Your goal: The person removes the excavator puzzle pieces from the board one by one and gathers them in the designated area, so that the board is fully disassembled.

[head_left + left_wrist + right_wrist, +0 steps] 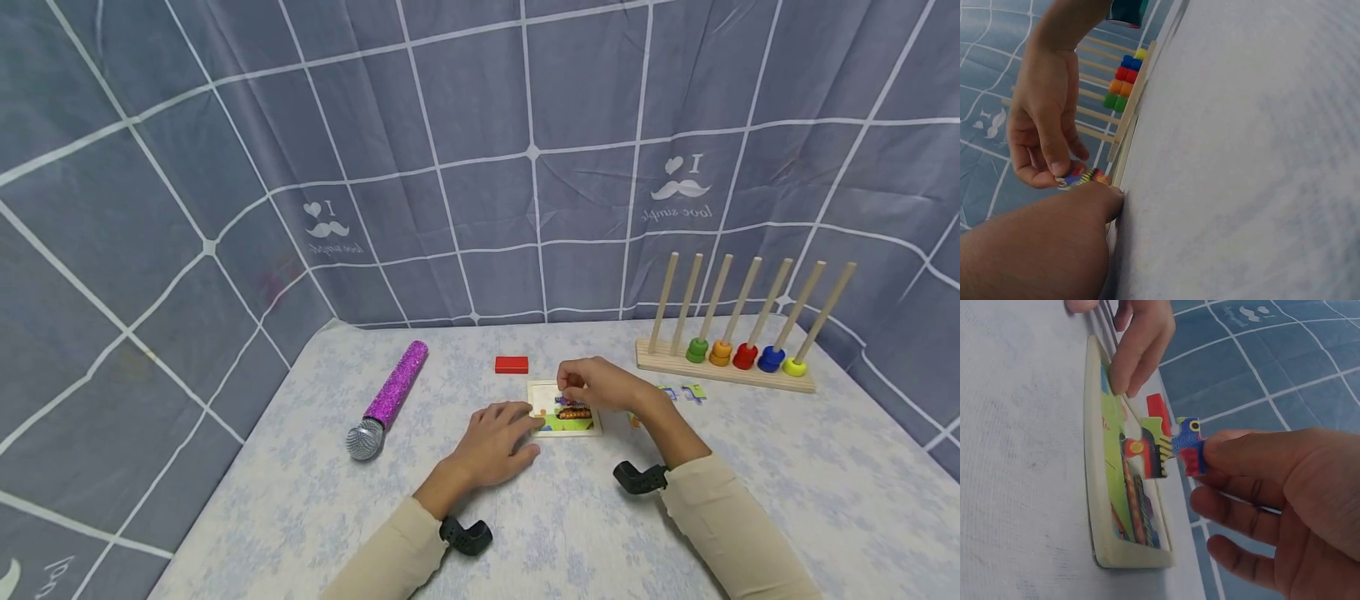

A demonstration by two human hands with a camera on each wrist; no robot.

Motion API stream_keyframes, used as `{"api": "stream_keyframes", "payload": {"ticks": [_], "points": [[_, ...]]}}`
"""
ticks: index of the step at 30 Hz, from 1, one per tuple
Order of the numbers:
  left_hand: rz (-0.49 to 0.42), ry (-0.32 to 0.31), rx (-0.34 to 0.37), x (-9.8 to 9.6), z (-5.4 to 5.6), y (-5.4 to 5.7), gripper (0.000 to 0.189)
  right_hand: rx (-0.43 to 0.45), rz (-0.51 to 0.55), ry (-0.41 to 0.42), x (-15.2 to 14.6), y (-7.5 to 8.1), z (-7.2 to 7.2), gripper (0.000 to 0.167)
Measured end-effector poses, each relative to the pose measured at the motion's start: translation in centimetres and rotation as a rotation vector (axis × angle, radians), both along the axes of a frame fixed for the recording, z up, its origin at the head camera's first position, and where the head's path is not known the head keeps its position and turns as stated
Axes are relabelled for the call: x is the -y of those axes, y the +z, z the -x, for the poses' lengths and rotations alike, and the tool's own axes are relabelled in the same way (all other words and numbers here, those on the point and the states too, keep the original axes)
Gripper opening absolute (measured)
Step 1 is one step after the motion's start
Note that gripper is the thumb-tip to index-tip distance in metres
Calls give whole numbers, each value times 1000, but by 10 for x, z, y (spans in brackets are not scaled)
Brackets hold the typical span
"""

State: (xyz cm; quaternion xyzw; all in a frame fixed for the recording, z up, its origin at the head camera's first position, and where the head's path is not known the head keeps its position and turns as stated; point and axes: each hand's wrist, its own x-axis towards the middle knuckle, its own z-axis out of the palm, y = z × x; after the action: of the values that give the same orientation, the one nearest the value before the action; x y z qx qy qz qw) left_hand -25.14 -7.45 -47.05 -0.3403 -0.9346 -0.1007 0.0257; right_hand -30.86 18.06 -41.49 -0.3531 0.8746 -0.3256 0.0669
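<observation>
My right hand [603, 385] pinches a jigsaw puzzle piece [1163, 450] between thumb and index finger; it is blue, red, green and black with yellow stripes. The piece is held up over a pale-framed puzzle board [570, 432], tilted in the right wrist view. Part of a colourful picture lies inside the board, with a pale bare area towards its upper left. With fingers spread, my left hand [491, 444] rests at the board's left side, fingertips touching its edge and picture. Loose puzzle pieces [693, 392] lie right of the board, partly behind my right forearm.
A red block [512, 365] lies behind the board. To the left is a purple glittery microphone [397, 387] with a silver head. A wooden peg rack [723, 368] with coloured rings stands at the back right. A grey grid-patterned curtain [480, 200] hangs behind the table.
</observation>
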Motion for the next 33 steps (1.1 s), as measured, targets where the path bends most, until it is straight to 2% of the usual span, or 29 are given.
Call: {"api": "stream_keyframes", "payload": {"ticks": [4, 7, 14, 17, 22, 33], "points": [[-2, -3, 11, -1, 0, 0, 47, -2, 38, -21, -10, 4, -3, 7], [-5, -6, 8, -1, 1, 1, 48, 36, 66, -59, -27, 7, -7, 4], [-1, -8, 4, -1, 0, 1, 48, 170, 41, -198, -91, 6, -23, 4], [-3, -10, 2, 0, 1, 1, 48, 194, 7, -242, -117, 5, -30, 4], [-15, 0, -3, 2, 1, 1, 47, 156, -35, -287, -136, -3, -33, 3], [-7, -3, 22, 1, -2, 1, 48, 69, -103, -341, -131, -20, -31, 15]]}}
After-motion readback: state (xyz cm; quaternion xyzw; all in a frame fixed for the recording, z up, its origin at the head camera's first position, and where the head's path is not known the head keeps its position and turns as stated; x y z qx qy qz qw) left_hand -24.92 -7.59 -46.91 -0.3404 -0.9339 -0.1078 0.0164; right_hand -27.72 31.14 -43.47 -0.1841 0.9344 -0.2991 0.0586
